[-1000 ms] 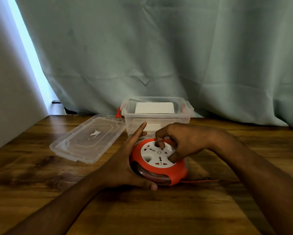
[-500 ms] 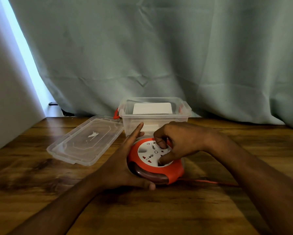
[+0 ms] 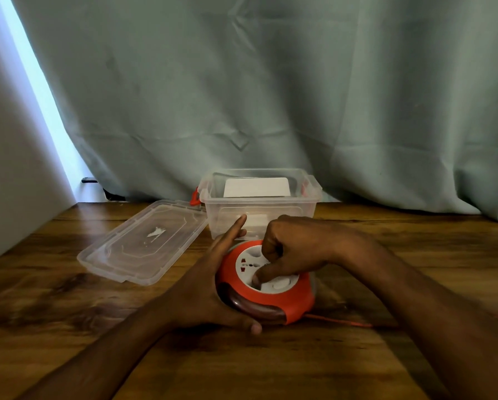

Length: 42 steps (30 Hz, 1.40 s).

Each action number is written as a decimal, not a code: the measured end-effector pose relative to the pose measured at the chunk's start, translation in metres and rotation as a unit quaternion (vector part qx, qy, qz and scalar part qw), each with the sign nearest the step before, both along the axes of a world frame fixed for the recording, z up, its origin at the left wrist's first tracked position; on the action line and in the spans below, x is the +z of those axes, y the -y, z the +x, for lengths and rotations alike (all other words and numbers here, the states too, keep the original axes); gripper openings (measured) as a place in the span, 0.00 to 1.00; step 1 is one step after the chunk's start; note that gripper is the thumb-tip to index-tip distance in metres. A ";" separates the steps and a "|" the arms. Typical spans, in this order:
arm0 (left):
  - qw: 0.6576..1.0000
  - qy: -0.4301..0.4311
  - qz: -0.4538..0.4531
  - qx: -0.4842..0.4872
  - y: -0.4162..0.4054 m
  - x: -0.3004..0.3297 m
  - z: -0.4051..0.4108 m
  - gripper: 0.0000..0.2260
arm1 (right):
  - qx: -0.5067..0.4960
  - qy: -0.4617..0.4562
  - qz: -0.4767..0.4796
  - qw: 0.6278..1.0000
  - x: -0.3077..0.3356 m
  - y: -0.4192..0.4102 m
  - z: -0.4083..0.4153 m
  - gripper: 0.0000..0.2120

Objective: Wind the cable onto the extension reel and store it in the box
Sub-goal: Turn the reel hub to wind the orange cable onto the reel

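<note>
A round red extension reel (image 3: 282,301) with a white socket face lies flat on the wooden table (image 3: 69,313). My left hand (image 3: 210,287) cups its left side, thumb under the front edge, fingers stretched along the rim. My right hand (image 3: 288,249) rests on top, fingers curled, thumb pressed into the white centre disc. A thin red cable (image 3: 340,321) trails out from the reel's right side along the table. Behind the reel stands the clear plastic box (image 3: 259,206), open, with a red latch on its left.
The box's clear lid (image 3: 144,241) lies flat to the left of the box. A white label shows on the box's far wall. A grey-green curtain (image 3: 271,96) hangs behind the table. A grey wall borders the left side.
The white centre disc has turned under my right hand, whose thumb has swung round on it. The loose cable on the right has grown shorter. My left hand has stayed in place.
</note>
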State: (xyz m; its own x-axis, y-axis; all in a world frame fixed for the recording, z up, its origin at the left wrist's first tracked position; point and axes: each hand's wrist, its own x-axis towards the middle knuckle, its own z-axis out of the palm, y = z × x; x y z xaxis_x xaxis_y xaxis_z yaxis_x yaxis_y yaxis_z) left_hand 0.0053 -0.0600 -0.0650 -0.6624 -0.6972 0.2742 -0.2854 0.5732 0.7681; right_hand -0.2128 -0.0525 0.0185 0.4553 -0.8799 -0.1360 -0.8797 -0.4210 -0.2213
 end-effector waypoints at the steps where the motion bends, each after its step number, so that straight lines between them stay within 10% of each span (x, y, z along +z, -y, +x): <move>1: 1.000 -0.001 0.001 -0.002 0.000 0.000 0.000 0.66 | 0.000 0.001 0.007 1.000 -0.001 0.000 0.002 0.16; 10: 1.000 -0.004 0.019 -0.011 -0.003 0.000 -0.001 0.65 | 0.037 0.050 0.056 0.996 0.008 0.001 -0.011 0.02; 15: 1.000 -0.011 0.014 -0.010 -0.004 0.001 0.000 0.65 | 0.026 0.046 0.026 0.998 0.017 -0.005 -0.015 0.25; 26: 1.000 -0.014 0.009 -0.009 -0.004 0.003 -0.001 0.64 | 0.002 0.034 0.044 0.998 0.008 0.002 -0.014 0.37; 42: 1.000 -0.008 -0.011 -0.007 -0.003 0.001 0.000 0.65 | -0.006 -0.020 -0.030 0.999 0.013 -0.008 -0.009 0.18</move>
